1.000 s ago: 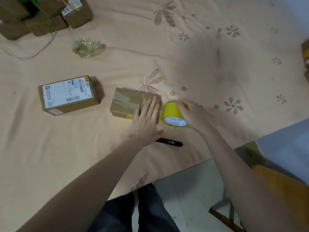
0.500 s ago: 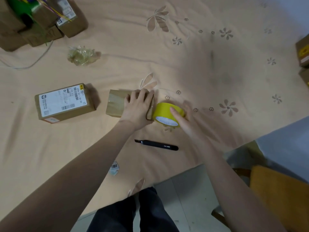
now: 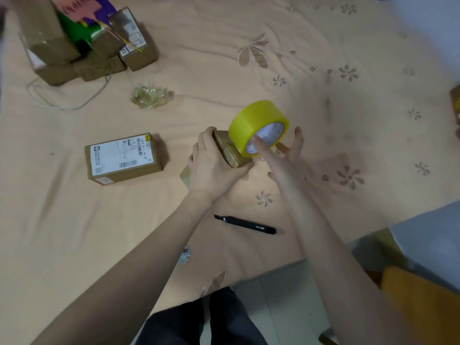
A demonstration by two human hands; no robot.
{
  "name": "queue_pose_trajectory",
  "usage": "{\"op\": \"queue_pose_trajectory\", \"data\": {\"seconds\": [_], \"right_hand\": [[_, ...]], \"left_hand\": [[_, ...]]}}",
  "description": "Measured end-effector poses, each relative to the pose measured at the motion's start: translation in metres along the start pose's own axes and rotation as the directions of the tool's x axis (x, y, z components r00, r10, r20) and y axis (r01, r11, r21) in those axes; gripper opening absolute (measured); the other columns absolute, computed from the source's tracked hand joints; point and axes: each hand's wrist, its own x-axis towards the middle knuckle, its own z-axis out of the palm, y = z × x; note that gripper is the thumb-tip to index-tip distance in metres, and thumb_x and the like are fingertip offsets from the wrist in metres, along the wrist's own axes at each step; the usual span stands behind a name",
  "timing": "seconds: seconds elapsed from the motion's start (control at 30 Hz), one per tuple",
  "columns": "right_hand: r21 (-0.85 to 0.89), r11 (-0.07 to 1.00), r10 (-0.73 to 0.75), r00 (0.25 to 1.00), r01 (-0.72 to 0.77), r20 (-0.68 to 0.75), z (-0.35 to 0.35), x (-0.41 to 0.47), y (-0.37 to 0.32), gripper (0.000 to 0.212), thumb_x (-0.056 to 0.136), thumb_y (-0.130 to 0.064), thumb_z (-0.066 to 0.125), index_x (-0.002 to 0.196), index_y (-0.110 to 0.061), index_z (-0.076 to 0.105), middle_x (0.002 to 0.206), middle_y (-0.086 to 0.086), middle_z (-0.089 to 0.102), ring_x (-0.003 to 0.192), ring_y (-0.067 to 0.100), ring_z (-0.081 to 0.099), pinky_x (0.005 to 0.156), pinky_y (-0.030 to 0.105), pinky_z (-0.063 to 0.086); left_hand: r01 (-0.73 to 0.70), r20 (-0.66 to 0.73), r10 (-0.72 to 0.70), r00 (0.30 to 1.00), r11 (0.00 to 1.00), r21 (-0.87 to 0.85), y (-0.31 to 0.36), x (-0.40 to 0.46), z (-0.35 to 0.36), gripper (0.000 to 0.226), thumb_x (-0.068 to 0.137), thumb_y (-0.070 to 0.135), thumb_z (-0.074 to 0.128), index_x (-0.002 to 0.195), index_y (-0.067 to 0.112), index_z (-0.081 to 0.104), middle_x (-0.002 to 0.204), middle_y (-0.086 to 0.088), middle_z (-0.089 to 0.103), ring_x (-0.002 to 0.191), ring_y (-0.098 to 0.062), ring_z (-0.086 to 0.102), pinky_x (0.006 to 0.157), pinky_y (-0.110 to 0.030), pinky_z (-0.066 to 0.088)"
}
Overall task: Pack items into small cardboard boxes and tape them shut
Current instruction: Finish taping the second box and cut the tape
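Above the bed (image 3: 323, 58), the left hand (image 3: 211, 165) grips a small stiff box (image 3: 230, 151), seemingly light, by its sides, while right hand (image 3: 278, 158), fingers (image 3: 260, 146) hooked through the core, holds the tape roll (image 3: 257, 125) at its end.

Small brown box (image 3: 230, 153) tilted up off the bed, end flaps facing me; yellow tape roll (image 3: 257, 123) pressed against its end.
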Motion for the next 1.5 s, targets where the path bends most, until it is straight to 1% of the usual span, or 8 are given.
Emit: {"op": "queue_pose_trajectory", "data": {"seconds": [0.17,0.5,0.7,0.87,0.97,1.07,1.33,1.5], "right_hand": [[0.003,0.991,-0.134,0.991,0.134,0.023,0.029,-0.002,-0.002,0.088,0.071,-0.035,0.082,0.137,-0.03,0.025,0.12,-0.014,0.05,0.1,-0.011,0.054,0.081,0.009,0.046],[-0.159,0.903,-0.411,0.91,0.399,-0.052,0.046,0.001,0.01,0.087,0.064,-0.024,0.087,0.13,-0.016,0.031,0.127,0.002,0.046,0.121,0.018,0.048,0.102,0.037,0.042],[-0.034,0.975,-0.215,0.967,0.221,0.135,0.034,-0.004,0.016,0.107,0.073,-0.023,0.082,0.15,-0.027,0.007,0.139,-0.011,0.039,0.125,0.014,0.05,0.104,0.04,0.045],[-0.231,0.972,-0.011,0.984,0.052,0.175,0.01,-0.013,0.06,0.087,0.069,-0.045,0.079,0.141,-0.025,0.035,0.121,-0.011,0.054,0.102,-0.004,0.059,0.098,0.038,0.049],[-0.449,0.889,0.039,0.961,0.092,0.273,-0.001,-0.018,0.099,0.066,0.065,-0.028,0.084,0.123,-0.019,0.052,0.111,-0.005,0.058,0.106,0.015,0.061,0.094,0.039,0.049],[-0.757,0.559,-0.076,0.931,0.337,0.358,-0.006,-0.015,0.135,0.038,0.072,-0.019,0.074,0.108,-0.015,0.063,0.112,-0.001,0.06,0.113,0.024,0.054,0.1,0.034,0.039],[-0.906,0.204,-0.096,0.928,0.372,0.359,-0.005,-0.017,0.145,0.029,0.092,-0.025,0.055,0.115,-0.008,0.054,0.13,0.012,0.051,0.128,0.031,0.039,0.1,0.041,0.036],[-0.782,0.482,-0.209,0.919,0.395,0.335,-0.021,-0.028,0.108,0.015,0.095,-0.013,0.042,0.088,-0.012,0.056,0.093,0.013,0.058,0.092,0.035,0.057,0.079,0.043,0.045]], "left_hand": [[0.01,0.006,-0.009,1.0,0.99,-0.138,-0.003,-0.008,-0.006,0.106,0.059,0.048,0.077,0.142,0.005,0.029,0.129,-0.009,0.042,0.121,-0.027,0.042,0.101,-0.043,0.038],[0.005,-0.065,-0.023,0.998,0.966,-0.258,-0.024,-0.016,-0.011,0.091,0.061,0.038,0.081,0.132,0.003,0.036,0.112,0.004,0.037,0.113,-0.02,0.045,0.099,-0.031,0.039],[-0.066,-0.037,0.059,0.998,0.969,-0.237,-0.029,-0.023,-0.016,0.1,0.063,0.042,0.081,0.141,0.006,0.03,0.117,0.002,0.036,0.117,-0.023,0.048,0.102,-0.042,0.041],[-0.068,-0.009,0.068,0.998,0.977,-0.202,-0.034,-0.025,-0.018,0.101,0.061,0.041,0.085,0.141,0.007,0.033,0.124,-0.006,0.039,0.119,-0.021,0.044,0.105,-0.038,0.038],[-0.087,-0.006,0.088,0.996,0.979,-0.187,-0.034,-0.026,-0.02,0.101,0.058,0.04,0.087,0.137,0.005,0.036,0.124,-0.008,0.039,0.118,-0.023,0.045,0.104,-0.038,0.037],[-0.082,0.006,0.084,0.996,0.982,-0.169,-0.033,-0.028,-0.023,0.099,0.058,0.041,0.087,0.137,0.006,0.038,0.125,-0.008,0.04,0.118,-0.024,0.045,0.104,-0.037,0.036],[-0.084,0.006,0.085,0.996,0.996,-0.026,-0.042,-0.033,-0.041,0.096,0.06,0.046,0.084,0.137,0.012,0.038,0.129,-0.005,0.043,0.119,-0.024,0.042,0.103,-0.041,0.035],[-0.051,-0.026,0.052,0.998,0.998,0.036,-0.044,-0.032,-0.043,0.098,0.057,0.056,0.081,0.137,0.018,0.038,0.127,-0.002,0.045,0.113,-0.026,0.045,0.098,-0.045,0.038]]}}
